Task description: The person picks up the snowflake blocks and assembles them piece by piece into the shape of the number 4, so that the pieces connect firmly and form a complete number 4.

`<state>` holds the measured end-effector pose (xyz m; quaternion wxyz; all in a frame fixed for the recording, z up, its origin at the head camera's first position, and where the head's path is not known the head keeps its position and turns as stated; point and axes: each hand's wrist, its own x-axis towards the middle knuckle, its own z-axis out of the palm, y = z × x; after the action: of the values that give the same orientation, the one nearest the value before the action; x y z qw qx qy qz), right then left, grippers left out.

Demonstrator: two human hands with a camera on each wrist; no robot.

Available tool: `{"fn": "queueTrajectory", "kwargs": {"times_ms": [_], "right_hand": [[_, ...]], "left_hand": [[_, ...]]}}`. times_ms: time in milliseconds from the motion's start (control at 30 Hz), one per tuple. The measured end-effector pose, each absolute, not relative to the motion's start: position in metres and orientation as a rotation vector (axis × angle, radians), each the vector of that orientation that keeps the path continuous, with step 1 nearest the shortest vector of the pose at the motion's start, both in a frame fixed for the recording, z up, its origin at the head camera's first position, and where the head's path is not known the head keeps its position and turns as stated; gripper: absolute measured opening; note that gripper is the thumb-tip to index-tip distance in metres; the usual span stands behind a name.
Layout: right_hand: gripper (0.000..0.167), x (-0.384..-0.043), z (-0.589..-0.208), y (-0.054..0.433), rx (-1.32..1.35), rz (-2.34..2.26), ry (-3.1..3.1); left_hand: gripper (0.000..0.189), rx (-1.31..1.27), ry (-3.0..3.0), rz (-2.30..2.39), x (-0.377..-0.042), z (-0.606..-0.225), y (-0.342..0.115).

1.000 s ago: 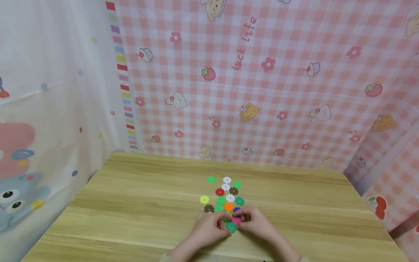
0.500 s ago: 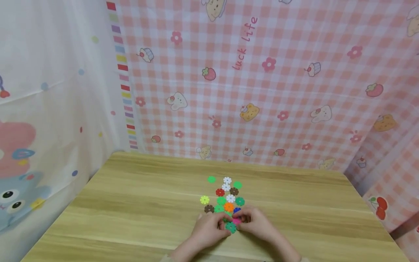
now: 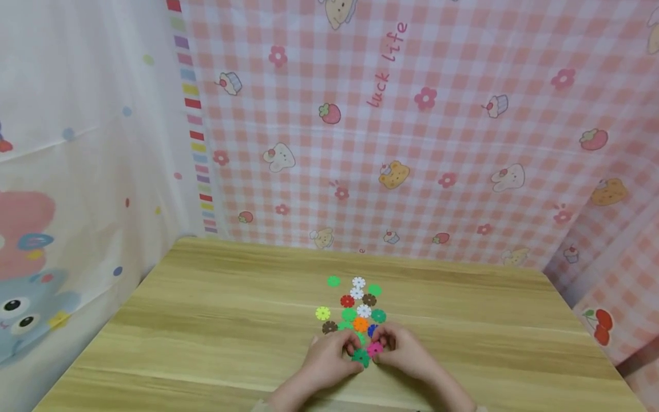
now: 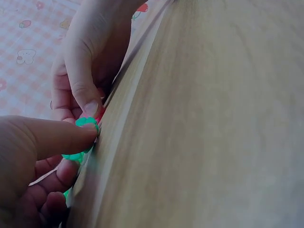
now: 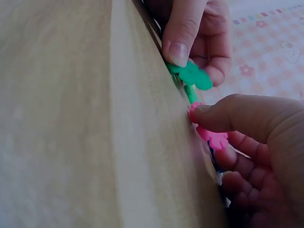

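Note:
Near the front of the table, my left hand [image 3: 328, 357] pinches a dark green notched plastic disc [image 3: 361, 358] between thumb and fingers. Beside it my right hand [image 3: 405, 350] pinches a pink notched disc [image 3: 375, 349]. Both discs are held tilted, edge towards edge, close over the wood. In the right wrist view the green disc [image 5: 192, 76] sits just above the pink one [image 5: 209, 128], with another bit of green showing between them. My left thumb covers part of the green disc in the left wrist view. A blue disc [image 3: 373, 331] lies partly behind my right fingers.
Beyond my hands several loose notched discs lie on the wooden table [image 3: 231, 320]: an orange one [image 3: 361, 324], a red one [image 3: 347, 301], a yellow one [image 3: 322, 313], plus white, brown and green ones. A pink checked cloth [image 3: 309, 149] hangs behind the table.
The green and pink discs have tilted in my fingers and show more of their faces. My left index finger has drawn back slightly from the pink disc. The loose discs stay put.

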<state>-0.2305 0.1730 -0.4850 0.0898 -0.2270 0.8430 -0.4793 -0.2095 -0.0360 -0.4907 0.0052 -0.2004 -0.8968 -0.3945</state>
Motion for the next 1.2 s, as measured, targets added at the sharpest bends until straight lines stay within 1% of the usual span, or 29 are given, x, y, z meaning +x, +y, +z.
{"fn": "queueTrajectory", "kwargs": {"times_ms": [200, 367, 467, 667, 767, 933, 1200], "right_hand": [[0.025, -0.234, -0.483, 0.177, -0.595, -1.508, 2.436], [0.032, -0.241, -0.479, 0.179, -0.59, -1.568, 2.342], [0.028, -0.249, -0.47, 0.179, -0.594, -1.587, 2.32], [0.015, -0.268, -0.449, 0.173, -0.592, -1.566, 2.42], [0.013, -0.277, -0.441, 0.168, -0.586, -1.558, 2.47], [0.018, -0.286, -0.434, 0.157, -0.503, -1.597, 2.477], [0.023, -0.294, -0.433, 0.145, -0.413, -1.73, 2.42]], "left_hand": [[0.026, -0.647, -2.803, -1.381, -0.213, -0.486, -0.039], [0.016, -0.646, -2.723, -1.824, -0.223, -0.48, -0.048], [0.015, -0.618, -2.637, -1.999, -0.233, -0.475, -0.059], [0.019, -0.523, -2.567, -1.955, -0.252, -0.461, -0.081], [0.018, -0.47, -2.543, -1.928, -0.261, -0.454, -0.088], [0.019, -0.387, -2.472, -1.962, -0.269, -0.445, -0.095], [0.023, -0.221, -2.424, -1.95, -0.274, -0.432, -0.097]]}}
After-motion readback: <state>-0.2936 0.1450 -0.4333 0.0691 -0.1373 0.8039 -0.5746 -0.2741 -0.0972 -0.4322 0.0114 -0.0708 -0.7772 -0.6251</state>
